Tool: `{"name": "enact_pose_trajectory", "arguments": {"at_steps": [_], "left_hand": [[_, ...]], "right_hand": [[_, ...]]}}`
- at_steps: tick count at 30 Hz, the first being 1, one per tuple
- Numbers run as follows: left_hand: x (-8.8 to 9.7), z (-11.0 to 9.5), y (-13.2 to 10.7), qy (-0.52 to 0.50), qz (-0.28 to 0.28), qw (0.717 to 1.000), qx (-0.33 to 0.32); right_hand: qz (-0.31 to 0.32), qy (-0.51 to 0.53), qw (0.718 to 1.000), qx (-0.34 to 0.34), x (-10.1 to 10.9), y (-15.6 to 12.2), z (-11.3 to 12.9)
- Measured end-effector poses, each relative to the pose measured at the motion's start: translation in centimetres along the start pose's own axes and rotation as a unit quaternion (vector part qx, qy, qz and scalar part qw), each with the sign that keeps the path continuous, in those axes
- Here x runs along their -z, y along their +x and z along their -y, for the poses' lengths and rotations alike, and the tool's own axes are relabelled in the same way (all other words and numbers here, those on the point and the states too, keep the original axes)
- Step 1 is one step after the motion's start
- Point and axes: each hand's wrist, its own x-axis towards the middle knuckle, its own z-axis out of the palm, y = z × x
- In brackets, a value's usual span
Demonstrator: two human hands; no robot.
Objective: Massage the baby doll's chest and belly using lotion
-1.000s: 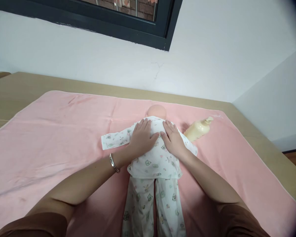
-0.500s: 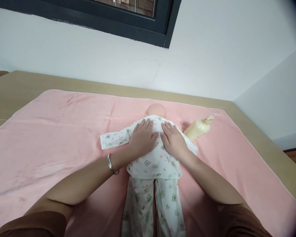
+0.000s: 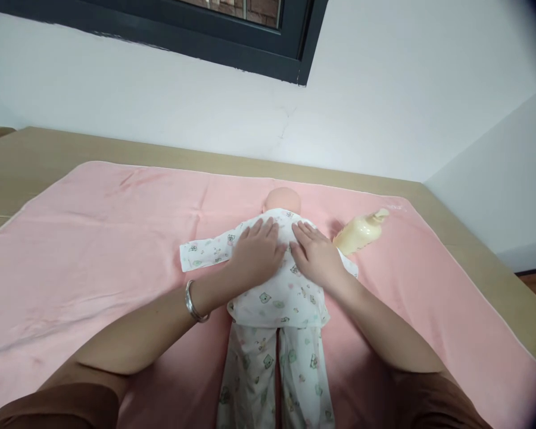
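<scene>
A baby doll [image 3: 284,199] lies on a pink blanket [image 3: 93,238], its bare head toward the wall. It wears a white printed top [image 3: 277,292] and matching trousers [image 3: 272,375]. My left hand [image 3: 256,253] lies flat on the doll's upper body, fingers stretched out. Beside it my right hand [image 3: 315,253] rests flat on the same cloth, fingers apart. The thumbs nearly touch. A silver bangle [image 3: 192,302] circles my left wrist. The top's left sleeve [image 3: 203,253] lies spread out on the blanket.
A cream pump bottle [image 3: 361,231] lies on its side on the blanket just right of the doll. The blanket covers a tan wooden table [image 3: 40,152] that stands against a white wall, under a dark window frame [image 3: 290,59].
Both hands have slid slightly toward me over the doll's top; the view has shifted a little. Nothing was picked up or let go.
</scene>
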Motion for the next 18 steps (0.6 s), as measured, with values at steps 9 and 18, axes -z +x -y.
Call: {"name": "enact_pose_trajectory", "arguments": {"at_steps": [9,18], "left_hand": [[-0.5,-2.5,-2.1,0.092,-0.032,0.994,-0.048],[-1.0,0.7,1.2,-0.02,-0.068,0.997,0.027]], "right_hand": [[-0.014,-0.052,0.997,0.047,-0.2,-2.6,3.0],[-0.024,0.029,0.999,-0.027,-0.8,1.0,-0.6]]}}
